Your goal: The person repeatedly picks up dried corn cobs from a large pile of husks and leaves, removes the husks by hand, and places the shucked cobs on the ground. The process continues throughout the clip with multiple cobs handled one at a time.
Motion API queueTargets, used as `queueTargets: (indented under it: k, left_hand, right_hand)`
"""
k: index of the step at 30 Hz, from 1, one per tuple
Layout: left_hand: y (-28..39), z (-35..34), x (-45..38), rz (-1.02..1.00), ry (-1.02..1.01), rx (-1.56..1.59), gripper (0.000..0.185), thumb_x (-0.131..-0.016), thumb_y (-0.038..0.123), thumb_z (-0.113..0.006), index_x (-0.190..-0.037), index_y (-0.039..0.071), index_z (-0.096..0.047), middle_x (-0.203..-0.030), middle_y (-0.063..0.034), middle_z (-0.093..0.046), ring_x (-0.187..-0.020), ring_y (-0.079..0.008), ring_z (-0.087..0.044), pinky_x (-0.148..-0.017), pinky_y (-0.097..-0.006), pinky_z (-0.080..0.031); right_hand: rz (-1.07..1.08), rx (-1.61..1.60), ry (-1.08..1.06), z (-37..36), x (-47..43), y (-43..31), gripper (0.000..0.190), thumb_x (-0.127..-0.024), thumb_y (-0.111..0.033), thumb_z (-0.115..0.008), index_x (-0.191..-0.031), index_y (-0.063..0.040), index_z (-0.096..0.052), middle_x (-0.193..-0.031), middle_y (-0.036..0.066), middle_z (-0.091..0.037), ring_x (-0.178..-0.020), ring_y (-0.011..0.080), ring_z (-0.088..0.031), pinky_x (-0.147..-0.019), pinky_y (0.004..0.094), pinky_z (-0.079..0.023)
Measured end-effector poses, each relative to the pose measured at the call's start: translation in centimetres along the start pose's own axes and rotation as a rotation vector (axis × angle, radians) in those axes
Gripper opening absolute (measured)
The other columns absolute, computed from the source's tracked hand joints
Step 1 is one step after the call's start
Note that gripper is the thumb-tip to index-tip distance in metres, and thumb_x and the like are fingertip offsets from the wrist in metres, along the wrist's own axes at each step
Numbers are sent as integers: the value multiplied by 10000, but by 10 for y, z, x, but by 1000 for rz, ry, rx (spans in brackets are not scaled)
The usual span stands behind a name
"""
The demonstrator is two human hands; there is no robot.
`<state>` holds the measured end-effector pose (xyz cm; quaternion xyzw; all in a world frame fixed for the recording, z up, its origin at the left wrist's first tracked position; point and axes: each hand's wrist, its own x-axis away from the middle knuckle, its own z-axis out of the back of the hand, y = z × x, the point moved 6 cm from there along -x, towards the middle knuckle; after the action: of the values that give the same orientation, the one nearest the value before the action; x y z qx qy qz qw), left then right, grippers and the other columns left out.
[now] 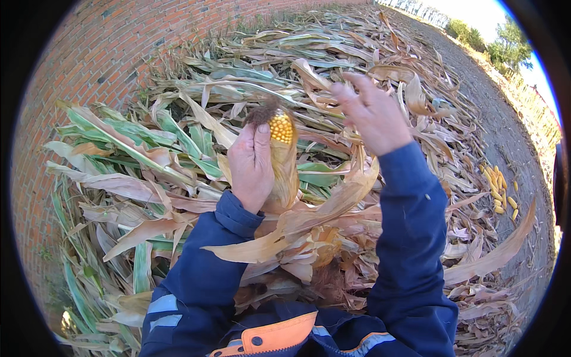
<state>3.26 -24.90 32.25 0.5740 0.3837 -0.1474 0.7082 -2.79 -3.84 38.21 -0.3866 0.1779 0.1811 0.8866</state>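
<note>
An ear of corn (282, 127) stands upright in my left hand (252, 165), its yellow kernels bare near the top. Brown silk (263, 114) hangs at its tip, beside my thumb. Pale dry husk (284, 174) still wraps the lower part of the ear. My right hand (372, 114) is raised to the right of the ear, apart from it, with fingers spread and slightly blurred; I see nothing held in it. Below that hand, a long dry husk leaf (330, 207) curves across in front of my forearms.
Cut corn stalks and leaves (276, 58) lie heaped all around. A red brick wall (102, 53) rises along the left. Several husked yellow ears (497, 187) rest on the bare dirt (499, 129) at the right. Shed husks and silk (330, 276) lie close before me.
</note>
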Motion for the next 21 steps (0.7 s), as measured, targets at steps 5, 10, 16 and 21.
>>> queueTargets:
  k: [5, 10, 16, 21]
  left_hand:
    - [6, -28, 16, -105, -10, -61, 330, -1052, 185, -428, -1196, -54, -606, -1127, -191, -667, -1069, -326, -643, -948, -336, -472]
    - [-1, -8, 0, -104, 42, -40, 389, -1050, 218, -446, -1304, -63, -537, -1330, -153, -577, -1222, -277, -541, -1049, -328, -394]
    - [26, -9, -32, -180, -415, -277, 316, -902, 217, -698, -1133, 3, -669, -1276, -141, -635, -1307, -265, -496, -1074, -393, -375]
    - [-4, -31, -25, -31, -394, -87, 198, -805, 61, -772, -921, 5, -622, -1139, -149, -677, -1274, -272, -520, -1125, -437, -316]
  right_hand:
    - [-260, -1592, -312, -167, 30, 33, 639, -1053, -520, -321, -1435, -23, -444, -1430, 107, -508, -1294, 224, -514, -1107, 360, -402]
    - [-50, -1470, 121, -165, 47, 16, 257, -1034, -260, -552, -1097, -31, -653, -915, -35, -610, -833, 36, -505, -751, 235, -451]
    - [61, -967, 109, -165, 47, 8, 326, -1035, -240, -532, -1292, -40, -531, -1266, 102, -597, -1146, 203, -587, -990, 338, -477]
    - [127, -2132, -480, -223, -6, 32, 443, -1023, -299, -429, -1379, -39, -468, -1348, 154, -534, -1238, 279, -545, -1074, 409, -450]
